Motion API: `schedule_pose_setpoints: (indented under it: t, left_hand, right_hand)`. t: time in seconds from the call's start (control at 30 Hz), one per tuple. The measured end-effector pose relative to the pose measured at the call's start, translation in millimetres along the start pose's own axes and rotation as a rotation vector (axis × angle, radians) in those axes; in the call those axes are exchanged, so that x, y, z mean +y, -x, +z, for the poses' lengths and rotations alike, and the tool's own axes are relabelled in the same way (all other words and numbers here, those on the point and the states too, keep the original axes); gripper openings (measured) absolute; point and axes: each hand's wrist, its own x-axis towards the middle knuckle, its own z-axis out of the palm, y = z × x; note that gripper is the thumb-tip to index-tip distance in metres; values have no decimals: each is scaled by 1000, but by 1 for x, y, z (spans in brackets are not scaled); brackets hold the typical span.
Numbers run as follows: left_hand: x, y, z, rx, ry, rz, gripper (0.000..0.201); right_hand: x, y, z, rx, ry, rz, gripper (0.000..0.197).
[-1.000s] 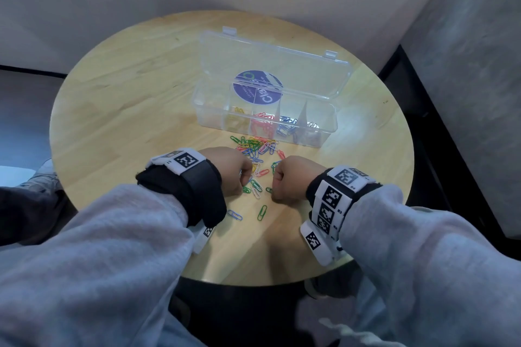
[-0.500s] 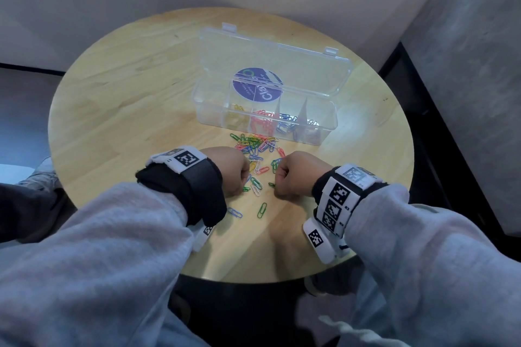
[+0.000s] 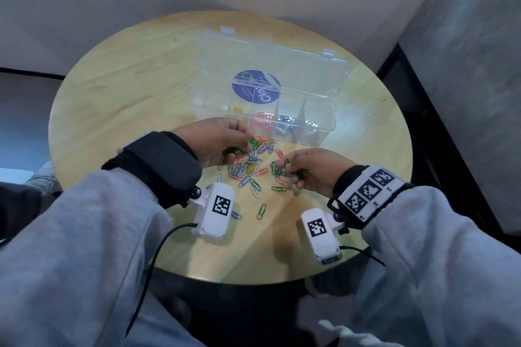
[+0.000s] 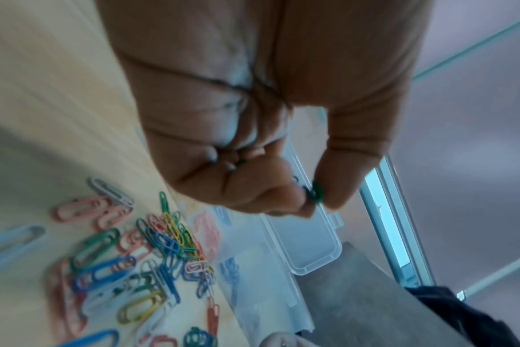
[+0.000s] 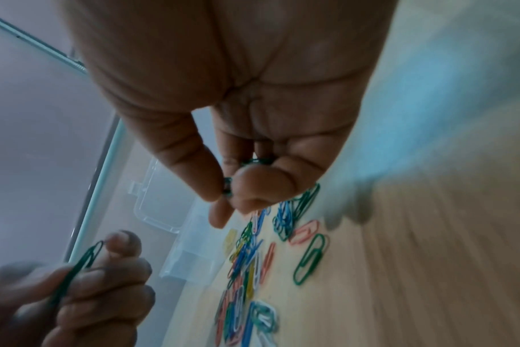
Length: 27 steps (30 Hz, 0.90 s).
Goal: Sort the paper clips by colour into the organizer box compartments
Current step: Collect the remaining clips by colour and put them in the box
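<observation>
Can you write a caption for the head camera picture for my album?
Both hands, left hand and right hand, pinch green clips over a colourful pile beside the open box.

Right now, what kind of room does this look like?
Probably an office or meeting corner: a small round wooden table against plain walls, holding a clear organizer box and a heap of coloured paper clips.

The organizer box [image 3: 262,127] stands on the worktop [image 3: 112,98], its lid [image 3: 270,67] leaning open behind it. The loose pile of paper clips [image 3: 255,163] lies just in front of the box. The left hand [image 3: 217,141] hangs over the pile's left edge, the right hand [image 3: 313,169] over its right edge, both nearer the person than the box.
</observation>
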Motion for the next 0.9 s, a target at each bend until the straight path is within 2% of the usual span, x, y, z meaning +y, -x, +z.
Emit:
schedule_pose_setpoints:
  t: [0.23, 0.33, 0.4, 0.5, 0.57, 0.63, 0.7, 0.8, 0.9]
  left_hand:
    - [-1, 2, 2, -102, 317, -95, 28]
    - [1, 2, 7, -78, 309, -122, 25]
    - [-1, -1, 9, -14, 108, -135, 20]
    - [-5, -2, 13, 21, -509, -68, 11]
    - [-8, -1, 18, 40, -834, 4, 5]
    - [-12, -1, 22, 76, -1027, 28, 16]
    - [-14, -2, 26, 80, -1120, 39, 21]
    - [-14, -5, 31, 55, -1214, 58, 22]
    - [-16, -7, 36, 37, -1259, 69, 23]
  right_hand:
    - [0, 1, 1, -8, -39, 38, 28]
    - [2, -2, 0, -3, 37, 28, 21]
    - [4, -5, -4, 37, 204, 7, 19]
    - [2, -6, -10, 180, 544, -11, 17]
    - [0, -5, -12, 248, 705, -19, 13]
    - [0, -5, -12, 313, 839, -38, 12]
    - [2, -5, -10, 366, 924, -30, 7]
    - [4, -7, -13, 315, 856, 30, 7]
    - [5, -8, -16, 151, 441, 109, 15]
